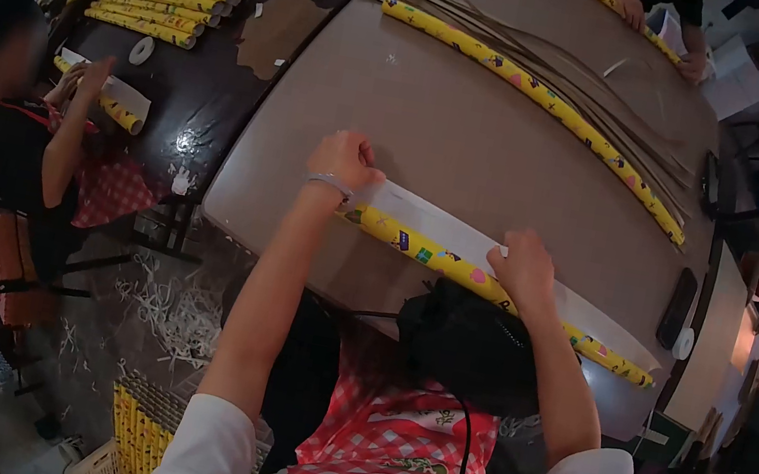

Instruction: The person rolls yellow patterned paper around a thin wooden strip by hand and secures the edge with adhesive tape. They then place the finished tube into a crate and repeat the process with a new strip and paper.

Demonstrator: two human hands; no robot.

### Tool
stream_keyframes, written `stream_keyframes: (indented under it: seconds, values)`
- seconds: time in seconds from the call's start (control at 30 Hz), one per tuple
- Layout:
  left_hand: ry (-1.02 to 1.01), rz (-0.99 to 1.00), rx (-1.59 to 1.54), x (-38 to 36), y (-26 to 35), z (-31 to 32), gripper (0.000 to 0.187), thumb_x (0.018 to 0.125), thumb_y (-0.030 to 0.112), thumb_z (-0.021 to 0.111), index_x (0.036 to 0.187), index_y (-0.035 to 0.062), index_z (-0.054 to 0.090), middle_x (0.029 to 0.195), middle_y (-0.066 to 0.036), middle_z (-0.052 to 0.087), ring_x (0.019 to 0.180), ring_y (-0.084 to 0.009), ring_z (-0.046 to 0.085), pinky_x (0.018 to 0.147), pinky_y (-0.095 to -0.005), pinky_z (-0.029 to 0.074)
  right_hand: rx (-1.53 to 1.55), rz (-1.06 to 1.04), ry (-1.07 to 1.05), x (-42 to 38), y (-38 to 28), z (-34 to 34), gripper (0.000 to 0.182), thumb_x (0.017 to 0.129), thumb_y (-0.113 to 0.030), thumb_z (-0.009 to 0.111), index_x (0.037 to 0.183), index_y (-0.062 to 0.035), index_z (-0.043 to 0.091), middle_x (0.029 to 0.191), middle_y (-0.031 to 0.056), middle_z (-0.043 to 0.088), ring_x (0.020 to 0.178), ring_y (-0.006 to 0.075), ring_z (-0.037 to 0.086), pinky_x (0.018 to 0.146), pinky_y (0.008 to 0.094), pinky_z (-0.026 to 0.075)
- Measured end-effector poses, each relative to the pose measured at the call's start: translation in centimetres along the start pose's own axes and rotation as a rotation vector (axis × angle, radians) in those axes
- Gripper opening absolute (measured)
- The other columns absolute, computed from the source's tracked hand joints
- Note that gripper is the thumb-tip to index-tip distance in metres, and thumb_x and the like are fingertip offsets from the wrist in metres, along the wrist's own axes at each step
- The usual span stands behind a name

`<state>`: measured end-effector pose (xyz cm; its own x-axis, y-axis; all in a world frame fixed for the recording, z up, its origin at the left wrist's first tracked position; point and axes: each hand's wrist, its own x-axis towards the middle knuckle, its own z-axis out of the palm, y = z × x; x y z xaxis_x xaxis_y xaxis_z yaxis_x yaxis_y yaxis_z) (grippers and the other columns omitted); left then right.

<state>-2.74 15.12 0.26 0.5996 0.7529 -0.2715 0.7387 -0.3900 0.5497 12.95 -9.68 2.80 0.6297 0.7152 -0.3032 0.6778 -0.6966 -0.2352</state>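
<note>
A yellow patterned roll (437, 257) lies near the front edge of the brown table, with a white strip of its sheet (424, 213) spread flat along its far side. My left hand (347, 162) pinches the left end of the sheet, its fingers curled. Around the middle, my right hand (525, 263) has its fingers bent on the white strip, thumb pointing left at the sheet. The roll's right end extends past my right wrist. A black bag (473, 340) sits just below the roll, against my apron.
Another yellow tube (537, 92) and long brown strips (571, 73) cross the table. Yellow tubes (162, 4) and tape rolls (141, 50) are on the dark table at left. A co-worker (24, 124) sits there; another's hands (629, 9) are at the far edge. A black object (678, 308) lies right.
</note>
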Motion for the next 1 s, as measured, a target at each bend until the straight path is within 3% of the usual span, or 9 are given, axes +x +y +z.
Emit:
stream_keyframes:
  seconds: [0.13, 0.37, 0.43, 0.6, 0.73, 0.9, 1.0]
  values:
    - [0.024, 0.026, 0.057, -0.3, 0.0, 0.6, 0.026, 0.060, 0.022, 0.081, 0.076, 0.0097, 0.064, 0.083, -0.008, 0.066, 0.081, -0.0259, 0.064, 0.070, -0.0381, 0.051, -0.026, 0.029, -0.050, 0.3, -0.1, 0.0, 0.029, 0.077, -0.027, 0.059, 0.091, -0.0020, 0.065, 0.102, 0.0172, 0.058, 0.092, 0.0343, 0.060, 0.078, 0.0449, 0.050]
    - [0.166, 0.196, 0.091, -1.6, -0.3, 2.0, 0.020, 0.068, 0.019, 0.073, 0.076, 0.0077, 0.060, 0.083, -0.011, 0.063, 0.083, -0.0300, 0.062, 0.074, -0.0417, 0.050, -0.008, 0.024, 0.052, 0.8, 0.1, 1.0, 0.028, 0.072, -0.025, 0.060, 0.088, -0.0030, 0.067, 0.098, 0.0191, 0.061, 0.090, 0.0371, 0.061, 0.079, 0.0449, 0.050]
    - [0.203, 0.224, 0.107, -1.7, 0.3, 2.0, 0.019, 0.069, 0.020, 0.072, 0.076, 0.0073, 0.059, 0.084, -0.012, 0.062, 0.084, -0.0305, 0.061, 0.074, -0.0422, 0.050, -0.013, -0.050, 0.061, 0.7, 0.2, 1.2, 0.026, 0.071, -0.021, 0.061, 0.088, -0.0015, 0.067, 0.100, 0.0204, 0.058, 0.085, 0.0365, 0.062, 0.072, 0.0458, 0.052]
    - [0.156, 0.152, 0.295, -2.3, 1.0, 1.9, 0.019, 0.073, 0.021, 0.070, 0.085, 0.0086, 0.063, 0.095, -0.013, 0.063, 0.093, -0.0300, 0.061, 0.078, -0.0406, 0.051, 0.019, -0.040, 0.088, 0.4, 0.1, 1.5, 0.025, 0.069, -0.018, 0.060, 0.085, 0.0000, 0.066, 0.098, 0.0204, 0.058, 0.085, 0.0378, 0.062, 0.073, 0.0458, 0.052]
    - [0.213, 0.153, 0.329, -2.2, 1.0, 2.1, 0.024, 0.075, 0.026, 0.070, 0.088, 0.0064, 0.064, 0.095, -0.013, 0.064, 0.092, -0.0300, 0.062, 0.079, -0.0401, 0.051, -0.002, -0.050, 0.057, 0.9, 0.0, 1.7, 0.023, 0.069, -0.017, 0.060, 0.083, 0.0005, 0.067, 0.095, 0.0206, 0.061, 0.084, 0.0382, 0.063, 0.073, 0.0457, 0.052]
    - [0.140, 0.071, 0.239, -3.2, 2.3, 1.4, 0.041, 0.072, 0.041, 0.073, 0.092, 0.0059, 0.064, 0.096, -0.013, 0.065, 0.094, -0.0300, 0.062, 0.080, -0.0392, 0.050, -0.004, -0.022, 0.039, 0.7, -0.5, 0.7, 0.022, 0.069, -0.015, 0.060, 0.083, 0.0006, 0.067, 0.090, 0.0206, 0.064, 0.084, 0.0386, 0.063, 0.073, 0.0455, 0.052]
    - [0.141, 0.051, 0.297, -4.1, 3.4, 0.9, 0.049, 0.069, 0.047, 0.074, 0.094, 0.0061, 0.064, 0.097, -0.012, 0.065, 0.096, -0.0290, 0.061, 0.082, -0.0385, 0.049, -0.011, -0.017, 0.030, 1.1, 0.0, 1.2, 0.028, 0.071, -0.022, 0.060, 0.087, 0.0004, 0.066, 0.098, 0.0198, 0.061, 0.090, 0.0367, 0.061, 0.077, 0.0458, 0.050]
